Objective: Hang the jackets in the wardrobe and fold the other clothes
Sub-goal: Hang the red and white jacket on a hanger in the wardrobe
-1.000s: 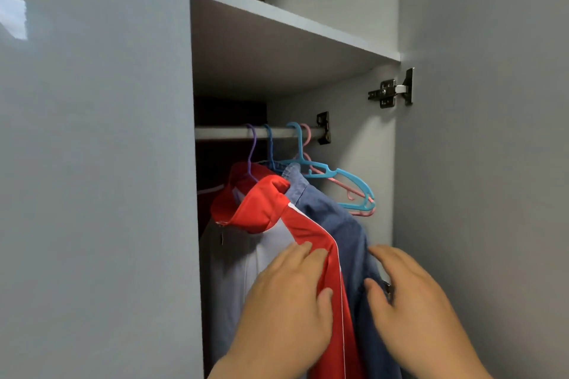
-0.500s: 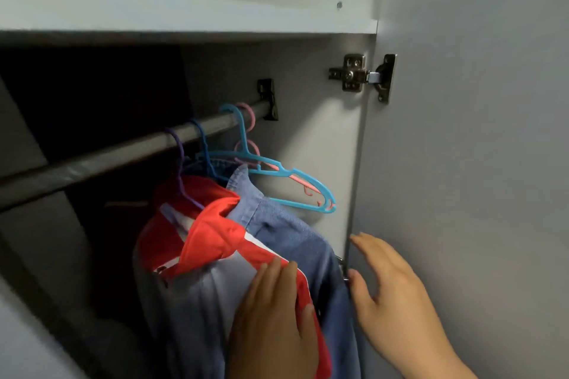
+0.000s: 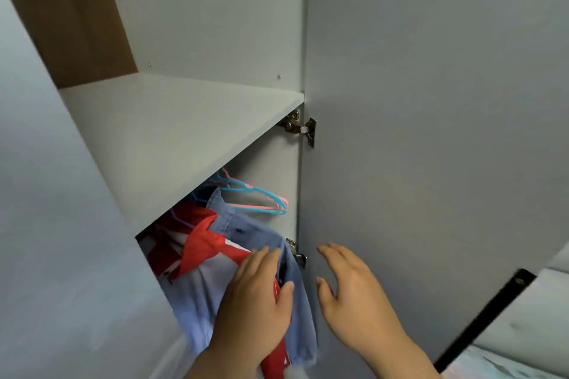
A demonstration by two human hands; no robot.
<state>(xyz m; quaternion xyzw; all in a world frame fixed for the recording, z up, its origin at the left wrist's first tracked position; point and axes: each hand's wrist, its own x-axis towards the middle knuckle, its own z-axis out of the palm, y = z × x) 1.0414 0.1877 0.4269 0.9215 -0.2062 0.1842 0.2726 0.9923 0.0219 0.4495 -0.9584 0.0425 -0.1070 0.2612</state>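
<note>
Person, head view: left hand (image 3: 255,298) and right hand (image 3: 354,295), both bare. No gloves, rings, watch or bracelets on either. Forearms bare to the frame's lower edge, no sleeve in view. Fingernails short, unpainted.

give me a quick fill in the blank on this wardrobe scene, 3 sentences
1. The left hand lies flat on the red and ____ jacket.
2. The denim jacket hangs to the ____ of that jacket.
3. The empty blue hanger hangs below the ____, while the right hand is at the wardrobe door.

Missing words: white; right; shelf
</note>
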